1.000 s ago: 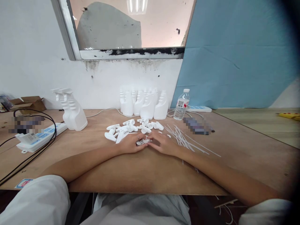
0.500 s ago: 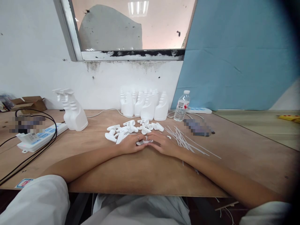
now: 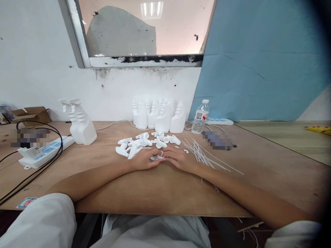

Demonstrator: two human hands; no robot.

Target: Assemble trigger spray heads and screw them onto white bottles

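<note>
Above the table's front half, my left hand is closed around a white spray trigger head, which is mostly hidden by the fingers. My right hand meets it from the other side, its fingertips pinched together at the head's right end. Just beyond both hands lies a loose pile of white spray trigger heads. To the right of my right hand, thin white dip tubes are strewn in a bundle. A small white piece lies between the hand and the tubes.
Several white bottles without heads stand by the wall. Two spray bottles with heads stand at left, near a power strip and black cables. A water bottle and a cardboard box are at the back.
My right fingers have drawn closer together at the trigger head, and less of it shows. A small white piece now shows beside the right knuckles. The bottles and tubes have not moved.
</note>
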